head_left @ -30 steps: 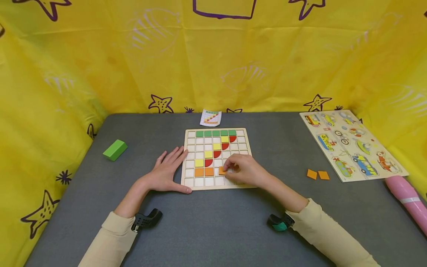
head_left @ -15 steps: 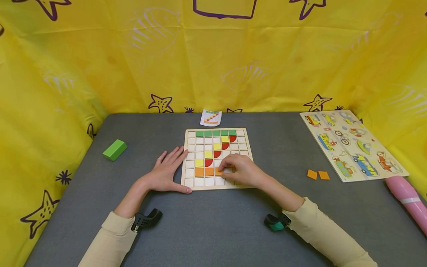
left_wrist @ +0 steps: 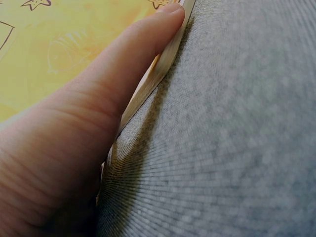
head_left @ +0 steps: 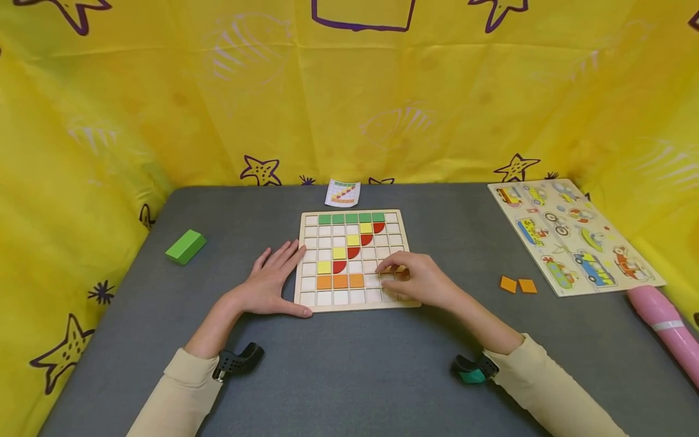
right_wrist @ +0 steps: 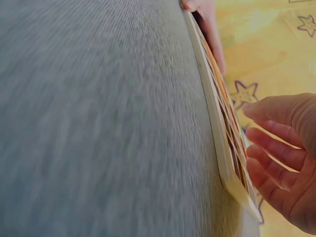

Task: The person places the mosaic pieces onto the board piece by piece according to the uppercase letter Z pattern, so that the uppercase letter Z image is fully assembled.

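Observation:
A wooden grid board [head_left: 357, 308] lies mid-table with rows of coloured tiles. Along its far row run several green tiles [head_left: 352, 217]. Yellow squares [head_left: 339, 252] and red quarter-circles [head_left: 354, 252] step diagonally across the middle, and three orange tiles [head_left: 340, 281] sit side by side near the front. My left hand [head_left: 267, 285] is spread flat at the board's left edge; in the left wrist view the thumb [left_wrist: 123, 64] rests along the wooden rim. Over the right part of the board is my right hand [head_left: 420, 279], thumb and fingers apart, holding nothing, as the right wrist view confirms.
Two loose orange tiles [head_left: 517, 285] lie to the right. Behind the board is a small pattern card [head_left: 343, 193]. A green block [head_left: 185, 247] stands at left. A picture puzzle board [head_left: 573, 243] and a pink cylindrical object [head_left: 663, 321] occupy the right side.
My right hand has let go of the third orange tile, which now sits in its cell beside the other two, and has moved off to the right. The left hand stays put.

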Demonstrator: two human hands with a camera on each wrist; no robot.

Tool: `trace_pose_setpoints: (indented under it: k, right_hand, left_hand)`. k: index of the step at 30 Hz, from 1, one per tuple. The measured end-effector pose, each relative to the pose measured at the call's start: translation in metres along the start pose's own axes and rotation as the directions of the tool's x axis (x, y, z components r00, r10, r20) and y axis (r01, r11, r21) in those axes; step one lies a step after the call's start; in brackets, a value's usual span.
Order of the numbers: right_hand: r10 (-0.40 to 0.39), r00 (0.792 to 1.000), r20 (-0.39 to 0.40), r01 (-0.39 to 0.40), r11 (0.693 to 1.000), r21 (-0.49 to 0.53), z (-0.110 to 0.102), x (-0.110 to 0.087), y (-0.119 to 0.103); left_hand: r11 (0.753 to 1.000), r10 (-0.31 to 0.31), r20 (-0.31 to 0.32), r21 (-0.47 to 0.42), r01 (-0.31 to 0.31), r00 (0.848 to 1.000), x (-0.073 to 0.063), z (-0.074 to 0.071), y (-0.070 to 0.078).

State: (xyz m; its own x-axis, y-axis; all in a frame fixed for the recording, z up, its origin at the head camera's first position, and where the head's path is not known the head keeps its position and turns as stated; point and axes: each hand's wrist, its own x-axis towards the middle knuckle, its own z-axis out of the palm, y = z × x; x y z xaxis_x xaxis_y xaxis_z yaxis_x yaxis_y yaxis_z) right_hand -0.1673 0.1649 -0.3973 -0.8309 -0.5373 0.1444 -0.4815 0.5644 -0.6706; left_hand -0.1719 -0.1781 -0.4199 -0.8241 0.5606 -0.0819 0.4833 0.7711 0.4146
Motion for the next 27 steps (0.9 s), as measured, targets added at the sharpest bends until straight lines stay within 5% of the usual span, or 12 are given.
trace_pose_setpoints:
  k: [11, 27]
  right_hand:
    - [0.063, 0.997, -0.040, -0.063, 0.998, -0.005, -0.027, -0.035, 0.025]
    - [0.170, 0.972, -0.161, -0.194, 0.970, -0.148, -0.071, -0.089, 0.055]
  left_hand:
    - [1.000, -0.007, 0.004, 0.000, 0.007, 1.000, -0.001, 0.001, -0.001]
    - [1.000, -0.010, 0.010, -0.004, 0.010, 1.000, 0.000, 0.001, -0.004]
